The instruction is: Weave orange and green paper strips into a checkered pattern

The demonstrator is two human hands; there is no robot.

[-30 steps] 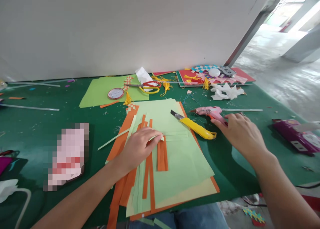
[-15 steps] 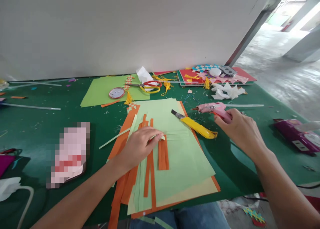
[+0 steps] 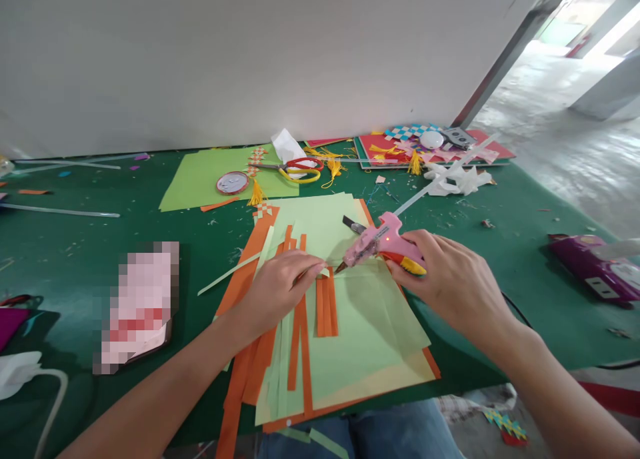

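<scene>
My left hand (image 3: 283,284) is closed in a pinch at the top ends of short orange strips (image 3: 327,307), with a bit of pale green strip by its fingertips. My right hand (image 3: 445,272) grips a pink glue gun (image 3: 375,240) by its handle. The gun's nozzle points down-left, close to my left fingertips and the strips' top edge. A clear glue stick (image 3: 445,175) sticks out of its back. Beneath lie pale green sheets (image 3: 380,332) over orange paper. A yellow cutter knife (image 3: 353,225) lies partly hidden behind the gun.
Scissors (image 3: 305,172), a round tin (image 3: 233,183) and yellow tassels (image 3: 334,170) lie at the back. A blurred phone (image 3: 140,305) is at left, a purple device (image 3: 595,265) at right. Crumpled tissue (image 3: 460,181) and red folders (image 3: 373,153) lie at the back right.
My right hand has lifted the glue gun and brought it left, turning its nozzle down to the strips. My left hand has stayed in nearly the same place.
</scene>
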